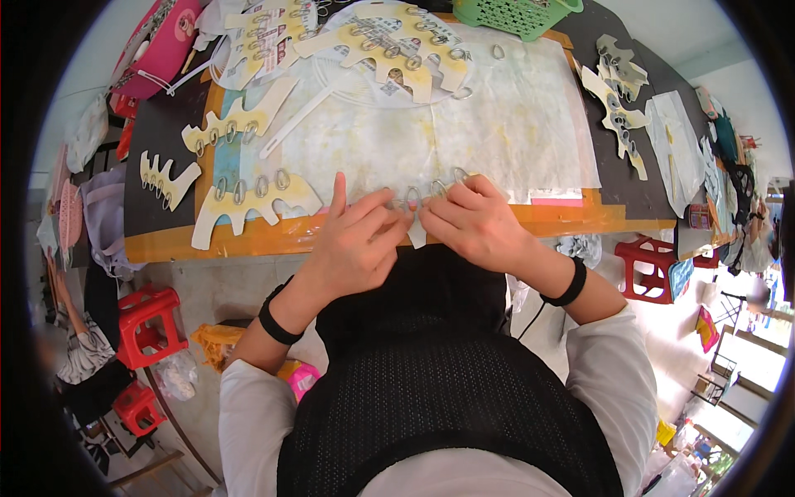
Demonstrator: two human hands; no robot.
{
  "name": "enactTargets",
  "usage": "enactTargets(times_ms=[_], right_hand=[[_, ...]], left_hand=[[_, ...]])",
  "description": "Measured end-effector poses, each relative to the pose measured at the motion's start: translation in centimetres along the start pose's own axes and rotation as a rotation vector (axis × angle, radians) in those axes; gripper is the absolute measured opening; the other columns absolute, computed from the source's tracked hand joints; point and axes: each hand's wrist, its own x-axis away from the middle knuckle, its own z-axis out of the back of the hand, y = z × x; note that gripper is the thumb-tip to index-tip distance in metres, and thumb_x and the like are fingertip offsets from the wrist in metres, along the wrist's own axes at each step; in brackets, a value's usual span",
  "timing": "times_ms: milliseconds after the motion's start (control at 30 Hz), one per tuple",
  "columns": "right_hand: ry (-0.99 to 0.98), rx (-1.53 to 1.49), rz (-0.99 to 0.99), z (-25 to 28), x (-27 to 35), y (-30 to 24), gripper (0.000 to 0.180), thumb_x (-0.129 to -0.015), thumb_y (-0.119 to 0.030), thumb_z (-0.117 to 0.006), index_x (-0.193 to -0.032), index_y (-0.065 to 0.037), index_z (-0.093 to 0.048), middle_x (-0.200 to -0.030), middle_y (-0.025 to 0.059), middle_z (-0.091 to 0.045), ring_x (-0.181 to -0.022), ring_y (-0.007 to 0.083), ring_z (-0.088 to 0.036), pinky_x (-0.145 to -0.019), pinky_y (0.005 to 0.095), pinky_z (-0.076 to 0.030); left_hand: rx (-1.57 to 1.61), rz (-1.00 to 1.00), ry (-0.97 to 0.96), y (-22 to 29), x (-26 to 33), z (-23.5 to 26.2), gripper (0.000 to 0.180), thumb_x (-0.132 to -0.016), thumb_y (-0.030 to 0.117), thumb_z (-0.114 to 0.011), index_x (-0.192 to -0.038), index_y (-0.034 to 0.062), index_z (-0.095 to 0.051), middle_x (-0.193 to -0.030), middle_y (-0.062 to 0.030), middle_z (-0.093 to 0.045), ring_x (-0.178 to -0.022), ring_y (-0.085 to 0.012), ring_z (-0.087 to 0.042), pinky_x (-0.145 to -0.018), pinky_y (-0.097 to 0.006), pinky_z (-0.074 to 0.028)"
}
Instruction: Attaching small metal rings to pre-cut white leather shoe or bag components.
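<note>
At the table's front edge, both my hands close round a small cream cutout (417, 233) with metal oval rings along its upper side. My fingers hide most of it. My left hand (356, 240) pinches its left part, one finger sticking up. My right hand (472, 219) grips the right part, beside a ring (460, 175). Left of my hands lies a larger branched cream cutout (257, 203) with several upright rings. Beyond it are another ringed cutout (240, 120) and a smaller one (168, 178).
A stained white sheet (513, 116) covers the tabletop. More ringed cutouts lie on a round white fan (348, 87) at the back. A green basket (517, 16) and a pink basket (161, 50) stand behind. Further cutouts (613, 108) lie right. Red stools (153, 323) stand below.
</note>
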Motion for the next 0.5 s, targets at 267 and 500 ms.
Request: enactTargets(times_ms=[267, 500], right_hand=[[-0.153, -0.026, -0.027, 1.3, 0.5, -0.7, 0.021, -0.082, -0.031, -0.069, -0.090, -0.014, -0.058, -0.105, -0.0012, -0.058, -0.085, 0.0161, -0.050, -0.076, 0.0358, -0.038], [-0.146, 0.029, -0.065, 0.9, 1.1, -1.2, 0.021, -0.084, -0.032, -0.068, -0.093, -0.016, -0.059, -0.115, -0.0017, -0.059, -0.091, 0.0164, -0.052, -0.078, 0.0369, -0.038]], left_hand=[[-0.095, -0.016, -0.023, 0.5, 0.9, -0.6, 0.040, -0.070, 0.008, -0.063, -0.109, 0.0053, -0.070, -0.103, -0.0033, -0.064, -0.114, -0.0235, -0.058, -0.116, -0.063, -0.005], [-0.126, 0.016, -0.013, 1.1, 1.0, -1.1, 0.045, -0.071, 0.010, -0.064, -0.115, 0.0061, -0.068, -0.103, -0.0045, -0.061, -0.111, -0.0235, -0.058, -0.115, -0.061, -0.008]])
